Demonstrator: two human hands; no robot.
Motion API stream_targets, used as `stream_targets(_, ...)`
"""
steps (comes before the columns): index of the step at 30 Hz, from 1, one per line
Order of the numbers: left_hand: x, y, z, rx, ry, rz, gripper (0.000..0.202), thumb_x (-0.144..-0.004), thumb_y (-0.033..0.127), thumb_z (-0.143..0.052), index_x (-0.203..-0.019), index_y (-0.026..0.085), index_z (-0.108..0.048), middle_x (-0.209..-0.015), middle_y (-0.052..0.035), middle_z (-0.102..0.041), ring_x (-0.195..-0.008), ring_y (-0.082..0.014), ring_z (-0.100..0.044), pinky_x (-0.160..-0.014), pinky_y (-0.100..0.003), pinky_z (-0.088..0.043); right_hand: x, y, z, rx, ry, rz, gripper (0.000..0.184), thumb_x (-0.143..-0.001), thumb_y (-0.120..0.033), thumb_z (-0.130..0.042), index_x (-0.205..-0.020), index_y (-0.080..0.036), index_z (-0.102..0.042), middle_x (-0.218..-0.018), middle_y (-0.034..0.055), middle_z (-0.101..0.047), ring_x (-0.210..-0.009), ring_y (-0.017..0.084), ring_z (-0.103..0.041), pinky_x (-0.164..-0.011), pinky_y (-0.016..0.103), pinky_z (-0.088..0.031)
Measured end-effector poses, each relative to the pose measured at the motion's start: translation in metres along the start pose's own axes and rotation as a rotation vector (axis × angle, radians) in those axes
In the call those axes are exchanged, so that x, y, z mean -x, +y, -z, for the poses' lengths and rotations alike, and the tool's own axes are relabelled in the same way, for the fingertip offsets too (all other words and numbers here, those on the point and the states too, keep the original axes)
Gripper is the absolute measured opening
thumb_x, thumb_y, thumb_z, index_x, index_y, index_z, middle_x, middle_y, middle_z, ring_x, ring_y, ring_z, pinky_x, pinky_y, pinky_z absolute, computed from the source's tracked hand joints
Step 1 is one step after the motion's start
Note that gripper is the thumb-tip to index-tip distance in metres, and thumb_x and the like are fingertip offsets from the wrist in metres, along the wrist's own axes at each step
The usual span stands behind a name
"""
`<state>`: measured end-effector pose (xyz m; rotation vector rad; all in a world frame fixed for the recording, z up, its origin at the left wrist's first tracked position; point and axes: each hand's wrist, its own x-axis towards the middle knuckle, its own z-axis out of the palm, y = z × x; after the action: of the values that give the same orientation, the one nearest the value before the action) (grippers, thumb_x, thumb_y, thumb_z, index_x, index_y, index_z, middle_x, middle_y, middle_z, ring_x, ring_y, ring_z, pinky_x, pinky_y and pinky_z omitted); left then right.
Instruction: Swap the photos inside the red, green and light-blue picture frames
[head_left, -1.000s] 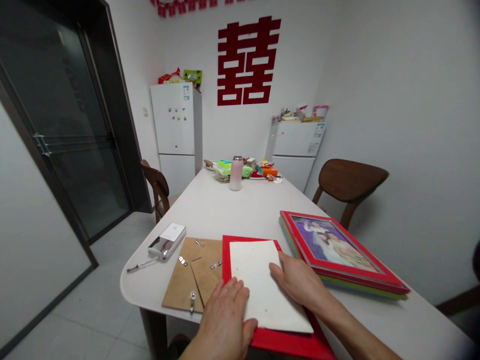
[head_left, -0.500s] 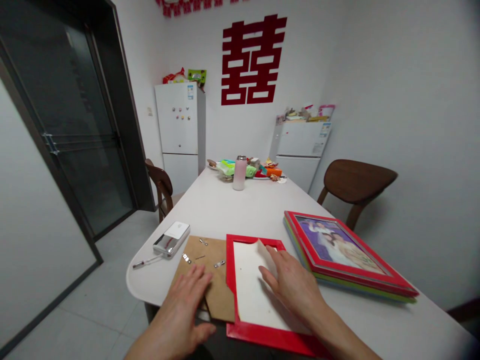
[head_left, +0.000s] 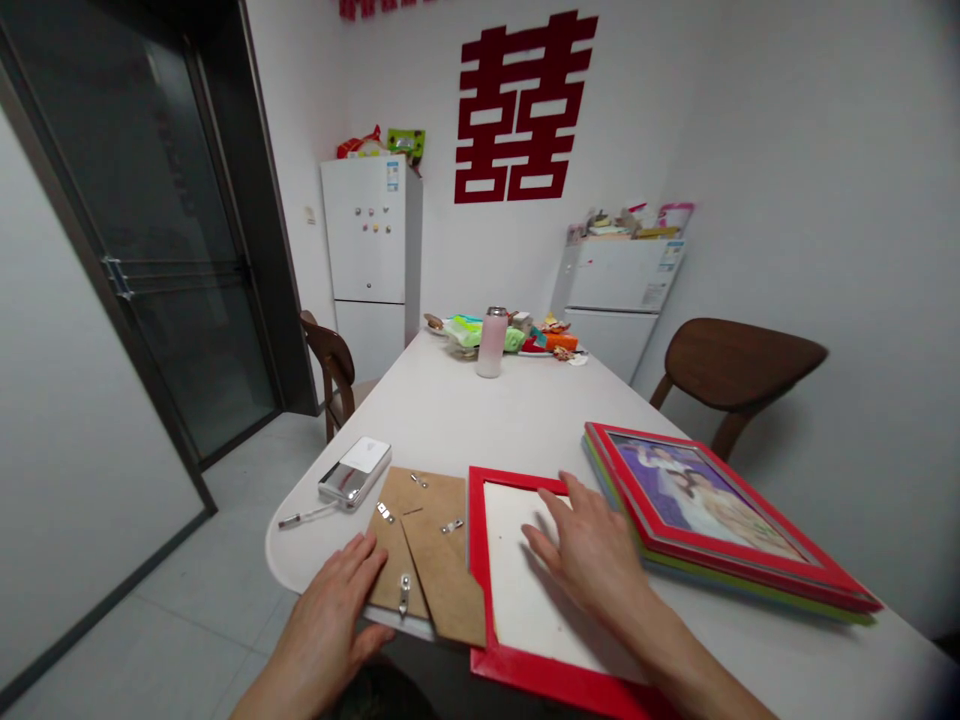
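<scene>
A red picture frame (head_left: 478, 560) lies face down at the near edge of the white table (head_left: 465, 420), with a white sheet (head_left: 525, 600) set inside it. My right hand (head_left: 592, 550) lies flat on that sheet, fingers spread. To its left lies a brown backing board (head_left: 439, 560) with metal clips and a stand. My left hand (head_left: 334, 600) rests at the board's near left corner, fingers stretched and thumb at the edge.
A stack of framed pictures (head_left: 712, 510) lies right of the red frame. A silver-white power bank (head_left: 355, 472) with a cable sits left. A pink bottle (head_left: 492, 342) and snacks stand at the far end. Wooden chairs (head_left: 739, 365) flank the table; two fridges stand behind.
My left hand left the white sheet and moved left to the backing board's corner. The sheet's lifted corner has been pressed flat into the frame by my right hand.
</scene>
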<state>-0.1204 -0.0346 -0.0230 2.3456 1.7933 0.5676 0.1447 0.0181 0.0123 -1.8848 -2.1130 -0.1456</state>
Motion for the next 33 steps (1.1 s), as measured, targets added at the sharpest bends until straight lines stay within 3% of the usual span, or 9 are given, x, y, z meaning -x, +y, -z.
stream_targets(3, 0.001, -0.006, -0.006, -0.004, 0.054, -0.040, 0.054, -0.059, 0.019, -0.064, -0.110, 0.022, -0.050, -0.122, -0.0088, -0.046, -0.112, -0.0255, -0.041, -0.093, -0.042, -0.033, 0.012, -0.036, 0.005, -0.265, -0.127, 0.189, 0.042, -0.073, -0.039, -0.044, -0.110, -0.018, -0.051, -0.102, 0.0106, -0.055, -0.092, 0.023, -0.047, -0.078, 0.036, -0.034)
stream_targets(5, 0.001, -0.009, -0.008, 0.003, 0.091, -0.061, 0.053, -0.058, 0.020, -0.065, -0.110, 0.022, -0.051, -0.121, -0.0093, -0.047, -0.111, -0.0255, -0.042, -0.092, -0.041, -0.035, 0.020, -0.058, 0.005, -0.342, -0.179, 0.269, 0.050, -0.066, -0.044, -0.052, -0.110, -0.020, -0.050, -0.095, 0.0087, -0.057, -0.086, 0.023, -0.047, -0.076, 0.036, -0.034)
stream_targets(8, 0.001, -0.014, -0.011, 0.043, 0.131, -0.086, 0.052, -0.059, 0.023, -0.067, -0.108, 0.022, -0.052, -0.119, -0.0097, -0.049, -0.109, -0.0252, -0.045, -0.091, -0.040, -0.037, 0.024, -0.079, -0.003, -0.374, -0.182, 0.262, 0.054, -0.058, -0.037, -0.058, -0.108, -0.019, -0.050, -0.096, 0.0097, -0.055, -0.089, 0.025, -0.045, -0.077, 0.038, -0.034)
stream_targets(12, 0.000, -0.017, -0.009, 0.068, 0.144, -0.113, 0.049, -0.061, 0.027, -0.067, -0.107, 0.024, -0.052, -0.117, -0.0085, -0.051, -0.105, -0.0235, -0.049, -0.088, -0.037, -0.040, 0.021, -0.082, -0.006, -0.557, -0.173, 0.182, 0.057, -0.059, -0.024, -0.053, -0.114, -0.013, -0.044, -0.098, 0.0103, -0.051, -0.090, 0.020, -0.047, -0.079, 0.032, -0.037)
stream_targets(16, -0.003, -0.009, 0.002, 0.056, 0.228, -0.207, 0.044, -0.067, 0.034, -0.062, -0.108, 0.023, -0.052, -0.118, -0.0091, -0.051, -0.106, -0.0240, -0.048, -0.088, -0.036, -0.040, 0.021, -0.073, 0.013, -0.685, -0.134, 0.153, 0.057, -0.059, -0.022, -0.052, -0.115, -0.015, -0.044, -0.100, 0.0084, -0.050, -0.089, 0.018, -0.048, -0.082, 0.031, -0.038)
stream_targets(20, -0.009, 0.021, 0.011, 0.069, 0.275, -0.278, 0.041, -0.072, 0.032, -0.056, -0.111, 0.020, -0.050, -0.121, -0.0102, -0.046, -0.110, -0.0244, -0.043, -0.091, -0.038, -0.037, 0.027, -0.052, 0.037, -0.721, -0.072, 0.126, 0.051, -0.059, -0.021, -0.052, -0.110, -0.019, -0.050, -0.100, 0.0067, -0.052, -0.089, 0.017, -0.050, -0.083, 0.032, -0.038)
stream_targets(23, -0.016, 0.053, 0.005, 0.063, 0.174, -0.312, 0.043, -0.071, 0.028, -0.058, -0.111, 0.017, -0.049, -0.121, -0.0133, -0.046, -0.111, -0.0248, -0.042, -0.090, -0.039, -0.038, 0.036, -0.020, 0.042, -0.700, -0.080, 0.050, 0.045, -0.057, -0.020, -0.053, -0.103, -0.020, -0.057, -0.097, 0.0062, -0.056, -0.086, 0.019, -0.052, -0.082, 0.034, -0.039)
stream_targets(27, -0.024, 0.091, -0.014, 0.114, 0.002, -0.338, 0.049, -0.064, 0.025, -0.065, -0.109, 0.012, -0.051, -0.118, -0.0169, -0.048, -0.109, -0.0270, -0.043, -0.090, -0.039, -0.038, 0.052, 0.027, 0.033, -0.615, -0.107, -0.090, 0.038, -0.055, -0.025, -0.056, -0.092, -0.022, -0.064, -0.100, 0.0070, -0.059, -0.090, 0.023, -0.052, -0.085, 0.038, -0.037)
stream_targets(33, -0.036, 0.113, -0.021, 0.187, -0.130, -0.297, 0.044, -0.063, 0.022, -0.065, -0.105, 0.012, -0.054, -0.116, -0.0168, -0.050, -0.108, -0.0281, -0.044, -0.091, -0.041, -0.037, 0.061, 0.052, 0.020, -0.412, -0.191, -0.097, 0.044, -0.060, -0.029, -0.050, -0.101, -0.017, -0.061, -0.108, 0.0098, -0.055, -0.099, 0.025, -0.048, -0.090, 0.036, -0.033)
